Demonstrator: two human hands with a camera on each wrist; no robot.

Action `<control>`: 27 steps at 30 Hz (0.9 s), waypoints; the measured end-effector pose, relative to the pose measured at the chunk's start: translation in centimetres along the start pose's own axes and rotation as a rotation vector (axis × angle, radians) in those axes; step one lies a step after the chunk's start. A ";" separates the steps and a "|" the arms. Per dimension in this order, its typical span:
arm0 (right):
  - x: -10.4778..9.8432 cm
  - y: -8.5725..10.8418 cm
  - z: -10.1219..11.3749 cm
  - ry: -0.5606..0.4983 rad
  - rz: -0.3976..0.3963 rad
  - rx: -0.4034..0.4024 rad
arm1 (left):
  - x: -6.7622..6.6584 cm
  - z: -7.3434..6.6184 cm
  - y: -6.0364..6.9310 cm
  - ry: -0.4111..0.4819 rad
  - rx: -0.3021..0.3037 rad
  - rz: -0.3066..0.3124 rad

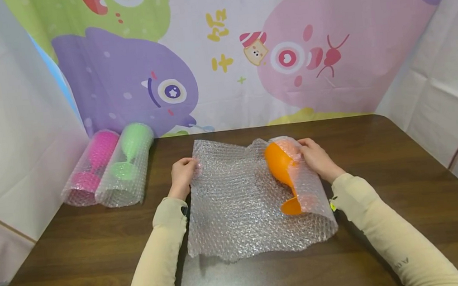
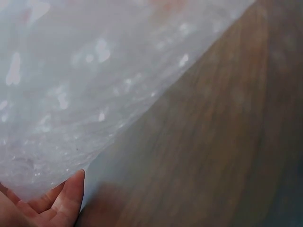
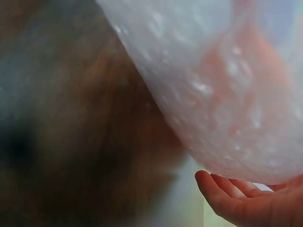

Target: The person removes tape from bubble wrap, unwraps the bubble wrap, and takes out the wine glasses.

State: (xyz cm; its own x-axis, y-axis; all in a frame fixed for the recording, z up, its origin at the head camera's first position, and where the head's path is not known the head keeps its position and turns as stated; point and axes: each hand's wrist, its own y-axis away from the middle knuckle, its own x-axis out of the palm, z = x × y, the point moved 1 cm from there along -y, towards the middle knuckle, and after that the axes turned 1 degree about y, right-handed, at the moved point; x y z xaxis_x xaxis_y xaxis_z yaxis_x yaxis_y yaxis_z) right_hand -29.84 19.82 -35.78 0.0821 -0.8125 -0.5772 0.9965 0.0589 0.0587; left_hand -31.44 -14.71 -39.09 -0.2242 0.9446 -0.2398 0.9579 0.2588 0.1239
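A sheet of bubble wrap (image 1: 233, 197) lies spread across the middle of the table, its right part folded up over an orange goblet (image 1: 278, 161). The goblet's bowl points away from me and its foot faces me; the fold covers its right side. My left hand (image 1: 182, 174) pinches the sheet's left edge, as the left wrist view also shows at the lower left. At the far right of the fold, my right hand (image 1: 316, 157) holds the wrap beside the goblet's bowl. Through the wrap in the right wrist view, the goblet (image 3: 265, 71) looks blurred orange.
Two wrapped goblets, one pink (image 1: 92, 168) and one green (image 1: 126, 168), lie side by side at the table's left. Behind the brown wooden table (image 1: 395, 178) hangs a cartoon-printed cloth (image 1: 225, 102). White sheeting stands along both sides.
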 end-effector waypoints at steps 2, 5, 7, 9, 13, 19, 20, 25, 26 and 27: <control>-0.1 -0.1 -0.2 -0.011 -0.004 0.011 | 0.0 0.0 0.0 -0.003 0.000 -0.003; -0.2 -0.2 -0.4 -0.041 -0.006 0.025 | 0.0 -0.1 0.0 -0.006 0.003 -0.008; -0.2 -0.3 -0.6 -0.059 -0.004 0.037 | 0.0 -0.1 0.0 -0.005 0.004 -0.011; -0.2 -0.3 -0.8 -0.070 -0.003 0.050 | 0.1 0.0 -0.1 -0.005 0.000 -0.013; -0.3 -0.3 -1.2 -0.086 0.001 0.074 | 0.1 0.0 -0.1 -0.009 -0.008 -0.018; -0.5 -0.3 -1.8 -0.120 0.004 0.083 | 0.0 0.1 0.0 -0.007 -0.015 -0.026; -0.5 -0.3 -1.9 -0.129 0.006 0.088 | 0.0 0.1 0.0 -0.004 -0.016 -0.026; -0.6 -0.4 -2.2 -0.181 0.005 0.105 | -0.1 0.0 0.3 0.011 -0.004 -0.035; -0.7 -0.4 -2.2 -0.190 0.007 0.113 | -0.1 0.0 0.3 0.013 -0.004 -0.035; -0.7 -0.3 -2.2 -0.192 0.009 0.115 | -0.1 0.0 0.3 0.012 -0.004 -0.036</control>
State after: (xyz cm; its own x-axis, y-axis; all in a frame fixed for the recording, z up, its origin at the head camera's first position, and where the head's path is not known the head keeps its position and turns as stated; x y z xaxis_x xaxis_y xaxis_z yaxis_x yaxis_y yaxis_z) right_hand -30.20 21.71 -37.20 0.0761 -0.9084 -0.4111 0.9868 0.0095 0.1618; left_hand -31.14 -14.76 -39.05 -0.2603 0.9370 -0.2330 0.9485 0.2932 0.1197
